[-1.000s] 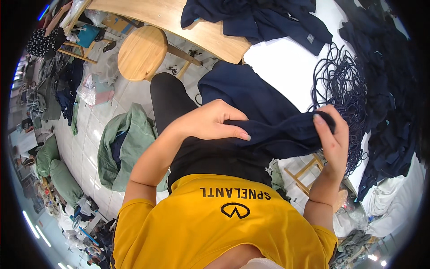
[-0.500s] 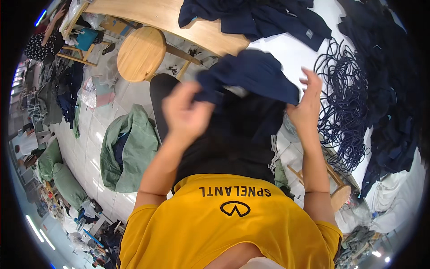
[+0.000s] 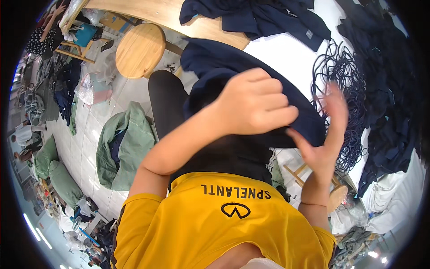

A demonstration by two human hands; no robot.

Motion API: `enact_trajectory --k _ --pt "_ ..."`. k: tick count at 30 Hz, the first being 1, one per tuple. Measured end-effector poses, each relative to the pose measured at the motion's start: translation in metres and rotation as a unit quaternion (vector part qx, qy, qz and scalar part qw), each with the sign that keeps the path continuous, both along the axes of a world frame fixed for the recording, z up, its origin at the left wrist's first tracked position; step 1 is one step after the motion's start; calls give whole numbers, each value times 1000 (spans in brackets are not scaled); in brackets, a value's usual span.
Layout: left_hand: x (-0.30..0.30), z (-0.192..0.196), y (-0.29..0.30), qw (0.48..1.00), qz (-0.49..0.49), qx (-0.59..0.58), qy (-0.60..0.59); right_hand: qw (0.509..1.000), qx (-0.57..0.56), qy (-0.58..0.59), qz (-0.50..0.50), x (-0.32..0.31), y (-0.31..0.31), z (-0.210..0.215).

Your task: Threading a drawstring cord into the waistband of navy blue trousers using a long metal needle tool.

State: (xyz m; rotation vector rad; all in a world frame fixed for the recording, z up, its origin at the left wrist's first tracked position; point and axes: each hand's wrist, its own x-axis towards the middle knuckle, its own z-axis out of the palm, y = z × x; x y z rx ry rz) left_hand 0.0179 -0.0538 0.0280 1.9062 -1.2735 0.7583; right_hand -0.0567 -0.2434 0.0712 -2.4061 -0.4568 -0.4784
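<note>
Over my lap and the near edge of the table spreads a dark navy garment [image 3: 251, 62], its far part reaching up to the left. My left hand [image 3: 257, 101] is across the middle, closed in a fist against the navy cloth, with its fingertips hidden. My right hand [image 3: 324, 134] is just right of it, thumb and fingers apart. The right thumb is close to the garment's lower edge, and the raised fingers are smeared by motion.
A heap of navy cords [image 3: 336, 103] lies on the white tabletop [image 3: 280, 49], beside piled dark garments [image 3: 389, 89]. More navy cloth [image 3: 260, 18] is on the wooden table [image 3: 148, 8]. A round stool [image 3: 139, 50] and an open green sack [image 3: 127, 148] stand at left.
The navy cloth has gone from bunched between my hands to spread wide. My left hand has crossed rightward and closed; my right hand has moved slightly right and down.
</note>
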Motion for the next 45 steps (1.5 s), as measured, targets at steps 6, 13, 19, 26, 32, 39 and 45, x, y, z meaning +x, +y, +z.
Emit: enact_trajectory --k 6,13,19,26,32,39,45 --pt "0 -21 21 937 -16 139 321 960 85 242 -112 -10 -37 12" --pt "-11 -36 45 719 -165 97 668 955 95 254 -121 -9 -52 -10" --pt "-18 -36 46 775 -156 113 602 956 98 266 -70 0 -63 -4" --pt "-22 -19 55 758 -184 82 621 955 83 274 -81 0 -43 8" --pt "-33 -13 44 817 -152 174 528 940 50 339 -6 10 -32 4" --pt "-56 -19 13 893 -148 95 414 936 109 255 216 15 18 10" --pt "-72 -35 16 924 -38 -12 380 940 93 251 211 17 29 -18"
